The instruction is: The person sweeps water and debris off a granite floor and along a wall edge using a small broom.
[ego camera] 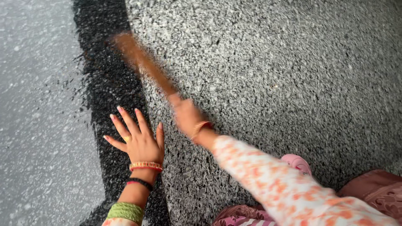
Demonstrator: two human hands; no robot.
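Note:
My right hand [187, 116] is closed around a long brown stick-like handle [140, 60] that reaches up and left across the speckled stone floor [272, 75]; both hand and handle are blurred by motion. My left hand [138, 140] hovers with fingers spread over a black band [104, 75] in the floor, holding nothing. It wears a ring and bangles. What sits at the far end of the handle is too blurred to make out.
A paler grey floor strip [37, 113] lies left of the black band. A pink slipper [298, 162] and brown patterned cloth [377, 190] show at the lower right.

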